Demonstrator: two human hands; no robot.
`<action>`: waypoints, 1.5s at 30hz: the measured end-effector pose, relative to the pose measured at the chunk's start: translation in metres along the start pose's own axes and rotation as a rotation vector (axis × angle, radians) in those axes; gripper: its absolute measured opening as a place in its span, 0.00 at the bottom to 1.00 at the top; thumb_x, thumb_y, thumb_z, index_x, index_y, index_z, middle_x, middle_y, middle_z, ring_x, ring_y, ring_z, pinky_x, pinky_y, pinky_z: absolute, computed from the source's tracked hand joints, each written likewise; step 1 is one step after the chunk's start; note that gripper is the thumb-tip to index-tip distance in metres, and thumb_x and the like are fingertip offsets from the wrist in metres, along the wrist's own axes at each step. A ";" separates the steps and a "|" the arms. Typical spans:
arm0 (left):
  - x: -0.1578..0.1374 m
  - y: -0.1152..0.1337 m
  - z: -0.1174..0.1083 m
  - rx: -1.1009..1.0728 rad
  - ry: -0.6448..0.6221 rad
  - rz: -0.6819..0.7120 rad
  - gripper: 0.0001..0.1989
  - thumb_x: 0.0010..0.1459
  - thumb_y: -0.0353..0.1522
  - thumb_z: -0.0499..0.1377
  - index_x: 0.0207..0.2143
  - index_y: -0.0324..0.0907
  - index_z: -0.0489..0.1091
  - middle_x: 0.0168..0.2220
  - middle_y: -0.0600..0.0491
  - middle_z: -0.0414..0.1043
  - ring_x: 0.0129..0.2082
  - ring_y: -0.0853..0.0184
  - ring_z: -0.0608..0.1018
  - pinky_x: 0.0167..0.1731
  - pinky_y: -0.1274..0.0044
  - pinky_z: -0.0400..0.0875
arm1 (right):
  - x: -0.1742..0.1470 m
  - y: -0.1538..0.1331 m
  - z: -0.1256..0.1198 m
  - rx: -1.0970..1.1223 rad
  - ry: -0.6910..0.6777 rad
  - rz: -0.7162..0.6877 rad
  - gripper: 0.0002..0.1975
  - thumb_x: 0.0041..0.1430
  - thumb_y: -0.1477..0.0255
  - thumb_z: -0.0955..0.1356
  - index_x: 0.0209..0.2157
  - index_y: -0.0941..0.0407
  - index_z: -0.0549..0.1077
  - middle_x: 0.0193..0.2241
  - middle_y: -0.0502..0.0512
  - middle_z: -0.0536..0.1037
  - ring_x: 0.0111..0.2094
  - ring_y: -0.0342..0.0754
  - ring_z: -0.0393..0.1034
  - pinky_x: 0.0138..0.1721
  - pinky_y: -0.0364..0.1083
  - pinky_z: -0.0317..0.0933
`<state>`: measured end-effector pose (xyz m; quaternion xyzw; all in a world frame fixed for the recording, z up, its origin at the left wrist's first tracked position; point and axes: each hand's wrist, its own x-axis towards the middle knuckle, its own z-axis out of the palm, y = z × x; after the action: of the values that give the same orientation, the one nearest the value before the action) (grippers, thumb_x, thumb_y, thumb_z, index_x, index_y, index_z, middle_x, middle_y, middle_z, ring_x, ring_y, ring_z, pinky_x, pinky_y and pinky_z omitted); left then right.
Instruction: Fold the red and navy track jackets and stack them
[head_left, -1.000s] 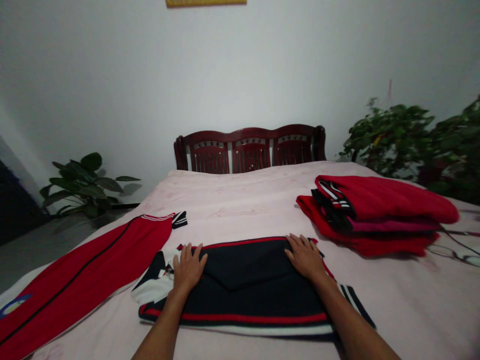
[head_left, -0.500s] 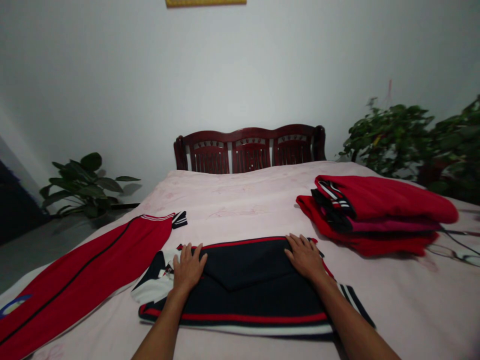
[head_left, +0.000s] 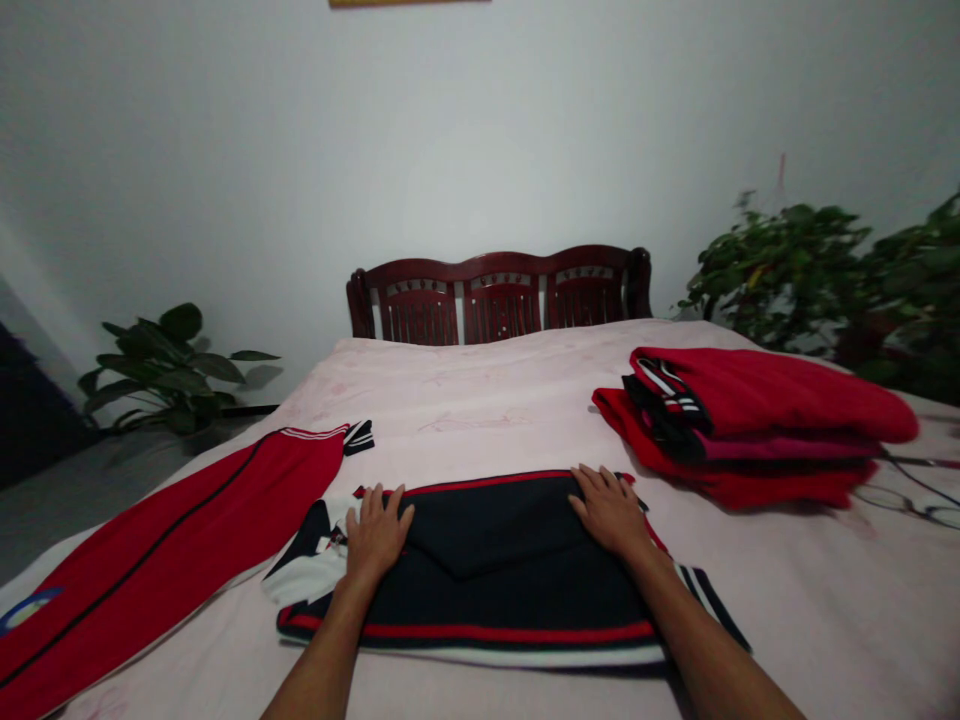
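Comparing with a second ago: almost nothing has moved; only the view has tipped slightly, so the whole scene sits a touch higher in the picture.
Red trousers: long red fabric trousers with a dark side stripe [head_left: 172, 555] lie stretched out on the left of the pale pink bed [head_left: 487, 400], in the same place as before, apart from the hands.
Left hand: the left hand [head_left: 377, 532] rests open and flat, fingers spread, on the left part of the garment, just where it lay earlier; it grips nothing.
Folded garment: the dark navy folded garment with red and white edge stripes [head_left: 487, 570] lies near the front edge of the bed, between the two forearms, its shape and folds unchanged.
Right hand: the right hand [head_left: 611, 510] lies palm down, fingers open, on the garment's upper right corner, also unmoved.
Red pile: a stack of folded red clothes [head_left: 757, 425] sits to the right, well apart from the hands.
Far right: thin dark shapes beside the pile may be spectacles and a cord; too blurred to be sure.
Reading: both hands holding still suggests the fold is being pressed flat.
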<state>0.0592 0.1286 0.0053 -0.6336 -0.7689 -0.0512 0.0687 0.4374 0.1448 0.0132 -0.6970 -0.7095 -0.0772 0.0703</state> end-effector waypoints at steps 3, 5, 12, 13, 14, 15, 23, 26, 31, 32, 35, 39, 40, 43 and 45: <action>0.000 0.000 0.000 0.001 -0.006 -0.004 0.27 0.67 0.44 0.45 0.66 0.50 0.56 0.69 0.42 0.52 0.68 0.52 0.54 0.61 0.54 0.52 | 0.000 0.000 0.000 -0.004 0.007 -0.005 0.28 0.66 0.63 0.57 0.65 0.54 0.59 0.66 0.54 0.60 0.66 0.61 0.51 0.63 0.61 0.45; 0.001 0.000 -0.001 0.001 -0.013 -0.007 0.27 0.67 0.44 0.45 0.66 0.51 0.56 0.69 0.42 0.52 0.68 0.52 0.54 0.61 0.54 0.52 | 0.000 0.000 0.000 -0.005 0.011 -0.005 0.28 0.66 0.63 0.57 0.65 0.54 0.60 0.66 0.54 0.60 0.65 0.61 0.51 0.63 0.61 0.45; -0.001 0.001 -0.004 0.006 -0.022 -0.004 0.27 0.67 0.44 0.45 0.66 0.50 0.56 0.69 0.42 0.52 0.68 0.52 0.54 0.61 0.54 0.51 | 0.000 0.000 0.000 0.006 0.002 0.004 0.28 0.66 0.62 0.58 0.65 0.54 0.60 0.66 0.54 0.60 0.66 0.61 0.51 0.63 0.60 0.44; -0.001 0.001 -0.005 0.006 -0.024 -0.004 0.27 0.67 0.44 0.45 0.66 0.50 0.56 0.69 0.42 0.52 0.68 0.52 0.54 0.61 0.54 0.51 | 0.000 0.000 0.000 0.007 0.001 0.004 0.28 0.66 0.62 0.58 0.65 0.54 0.60 0.66 0.54 0.60 0.66 0.61 0.51 0.63 0.60 0.44; -0.001 0.001 -0.005 0.006 -0.026 -0.004 0.27 0.67 0.44 0.45 0.66 0.50 0.56 0.69 0.42 0.52 0.68 0.52 0.54 0.61 0.54 0.51 | 0.000 0.001 0.000 0.007 -0.001 0.004 0.28 0.66 0.62 0.58 0.65 0.54 0.60 0.66 0.53 0.60 0.66 0.60 0.51 0.63 0.60 0.44; -0.001 0.001 -0.005 0.006 -0.028 -0.005 0.27 0.67 0.44 0.45 0.66 0.50 0.56 0.69 0.42 0.52 0.68 0.52 0.54 0.62 0.54 0.51 | 0.000 0.001 0.000 0.007 0.001 0.003 0.28 0.66 0.62 0.58 0.65 0.54 0.60 0.66 0.53 0.60 0.66 0.60 0.51 0.63 0.60 0.44; 0.000 0.001 -0.004 0.008 -0.030 -0.004 0.27 0.67 0.44 0.44 0.66 0.50 0.55 0.69 0.42 0.52 0.69 0.52 0.54 0.62 0.55 0.50 | 0.001 0.001 0.003 0.007 0.008 0.003 0.28 0.66 0.63 0.58 0.65 0.53 0.60 0.66 0.54 0.60 0.66 0.61 0.50 0.63 0.60 0.43; -0.001 0.001 -0.003 0.008 -0.022 0.000 0.27 0.67 0.44 0.45 0.66 0.50 0.56 0.68 0.42 0.52 0.68 0.52 0.54 0.62 0.55 0.51 | 0.001 0.001 0.003 0.014 0.006 0.002 0.27 0.66 0.63 0.58 0.65 0.53 0.60 0.66 0.55 0.60 0.66 0.60 0.50 0.63 0.60 0.43; 0.000 0.000 -0.002 0.000 -0.018 -0.001 0.27 0.67 0.45 0.45 0.66 0.51 0.56 0.69 0.42 0.52 0.68 0.53 0.54 0.61 0.55 0.51 | 0.001 0.000 0.001 0.009 0.015 0.000 0.27 0.66 0.63 0.58 0.65 0.54 0.60 0.65 0.54 0.61 0.65 0.61 0.51 0.63 0.60 0.44; 0.000 0.000 -0.002 -0.002 -0.019 -0.001 0.27 0.67 0.45 0.45 0.66 0.51 0.56 0.69 0.43 0.52 0.68 0.53 0.54 0.61 0.55 0.51 | 0.001 0.000 0.001 0.006 0.019 0.000 0.27 0.66 0.63 0.58 0.64 0.53 0.61 0.65 0.53 0.61 0.65 0.61 0.51 0.63 0.60 0.44; 0.001 0.000 -0.002 -0.008 -0.024 -0.003 0.27 0.67 0.45 0.45 0.66 0.51 0.56 0.69 0.43 0.52 0.69 0.53 0.54 0.62 0.54 0.51 | 0.000 0.000 0.001 0.002 0.020 -0.002 0.27 0.66 0.63 0.58 0.64 0.53 0.61 0.65 0.54 0.61 0.65 0.61 0.51 0.63 0.59 0.45; 0.000 0.000 -0.003 -0.009 -0.028 -0.007 0.27 0.67 0.44 0.45 0.66 0.50 0.55 0.69 0.42 0.51 0.69 0.52 0.53 0.62 0.54 0.50 | 0.000 0.000 0.001 0.003 0.014 -0.003 0.27 0.66 0.63 0.58 0.65 0.53 0.60 0.66 0.55 0.61 0.65 0.61 0.51 0.62 0.60 0.45; 0.000 0.000 -0.003 -0.010 -0.029 -0.006 0.27 0.67 0.45 0.44 0.66 0.50 0.55 0.69 0.42 0.51 0.69 0.52 0.53 0.62 0.54 0.50 | 0.000 0.000 0.001 0.001 0.015 -0.003 0.27 0.66 0.63 0.58 0.65 0.53 0.60 0.66 0.55 0.60 0.65 0.61 0.51 0.63 0.60 0.45; 0.000 0.000 -0.003 -0.010 -0.033 -0.004 0.27 0.67 0.45 0.44 0.66 0.51 0.55 0.69 0.43 0.51 0.69 0.52 0.53 0.62 0.54 0.50 | 0.001 0.001 0.002 -0.001 0.018 0.001 0.27 0.66 0.63 0.58 0.65 0.53 0.60 0.66 0.54 0.61 0.65 0.61 0.51 0.63 0.60 0.44; 0.000 0.000 -0.003 -0.007 -0.034 -0.006 0.27 0.67 0.45 0.44 0.66 0.51 0.55 0.69 0.43 0.51 0.69 0.53 0.53 0.62 0.54 0.50 | 0.002 0.001 0.003 0.000 0.018 0.002 0.28 0.66 0.63 0.58 0.65 0.53 0.60 0.66 0.53 0.61 0.65 0.61 0.51 0.63 0.60 0.44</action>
<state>0.0595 0.1283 0.0079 -0.6323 -0.7717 -0.0435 0.0531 0.4382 0.1472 0.0106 -0.6970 -0.7080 -0.0834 0.0766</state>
